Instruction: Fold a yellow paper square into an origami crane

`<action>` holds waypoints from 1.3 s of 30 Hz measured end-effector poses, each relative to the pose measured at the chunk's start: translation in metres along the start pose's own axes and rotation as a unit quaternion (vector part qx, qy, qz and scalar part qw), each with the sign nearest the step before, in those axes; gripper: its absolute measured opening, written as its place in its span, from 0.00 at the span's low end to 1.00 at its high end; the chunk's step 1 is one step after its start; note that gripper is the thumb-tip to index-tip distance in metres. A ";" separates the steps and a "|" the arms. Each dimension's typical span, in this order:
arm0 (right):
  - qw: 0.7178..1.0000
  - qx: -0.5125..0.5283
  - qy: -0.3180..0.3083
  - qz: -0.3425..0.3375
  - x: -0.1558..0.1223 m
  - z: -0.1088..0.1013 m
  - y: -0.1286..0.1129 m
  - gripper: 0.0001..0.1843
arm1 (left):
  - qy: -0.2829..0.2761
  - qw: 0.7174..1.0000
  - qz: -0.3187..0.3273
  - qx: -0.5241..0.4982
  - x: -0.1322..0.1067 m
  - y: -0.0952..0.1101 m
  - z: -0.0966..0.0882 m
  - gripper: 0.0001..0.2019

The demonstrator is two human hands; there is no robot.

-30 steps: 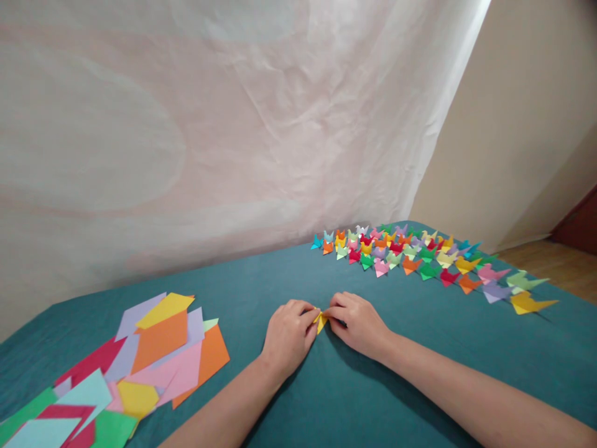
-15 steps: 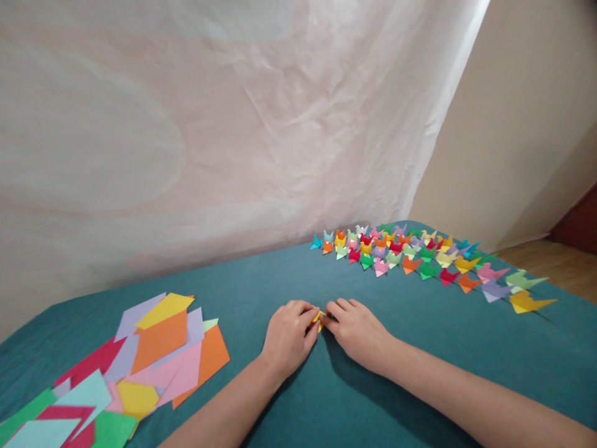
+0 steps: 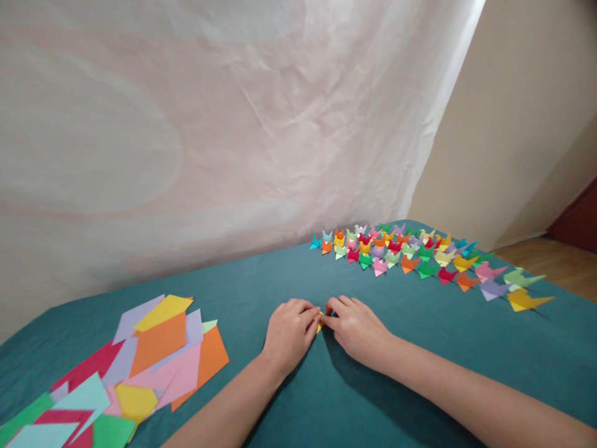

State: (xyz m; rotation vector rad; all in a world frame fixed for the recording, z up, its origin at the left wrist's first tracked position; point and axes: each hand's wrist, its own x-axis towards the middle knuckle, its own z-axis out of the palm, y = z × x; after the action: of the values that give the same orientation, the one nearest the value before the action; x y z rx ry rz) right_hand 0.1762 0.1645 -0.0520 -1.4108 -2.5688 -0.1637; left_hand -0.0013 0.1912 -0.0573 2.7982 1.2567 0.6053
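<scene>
A small piece of folded yellow paper [image 3: 319, 325] is pinched between both hands, low over the middle of the table. My left hand [image 3: 290, 330] grips its left side with thumb and fingers closed. From the right, my right hand [image 3: 357, 326] holds the other side, its thumb and forefinger pressed together. Most of the paper is hidden by my fingers, so its full shape cannot be made out.
Loose sheets of coloured paper [image 3: 158, 342] lie overlapping at the left. Rows of small folded paper birds [image 3: 410, 264] in many colours stand at the back right. Teal cloth covers the table [image 3: 252, 280], and a pale pink sheet [image 3: 261, 124] hangs behind it.
Both hands keep their pinch on the yellow paper. Slightly less of it shows between my fingers, and the view has shifted a little.
</scene>
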 end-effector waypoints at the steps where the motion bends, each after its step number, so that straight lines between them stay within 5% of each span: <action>1: 1.000 0.000 -0.002 0.002 0.000 0.000 0.000 0.12 | -0.001 1.000 0.000 0.001 0.000 0.000 0.000 0.10; 39: 0.997 -0.063 -0.005 -0.036 -0.002 -0.003 -0.009 0.11 | -0.018 1.000 0.012 -0.021 -0.007 0.006 -0.007 0.12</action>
State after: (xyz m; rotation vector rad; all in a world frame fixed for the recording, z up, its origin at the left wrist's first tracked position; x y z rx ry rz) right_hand 0.1699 0.1573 -0.0495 -1.3648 -2.6611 -0.3372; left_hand -0.0032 0.1815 -0.0523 2.7801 1.1921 0.5739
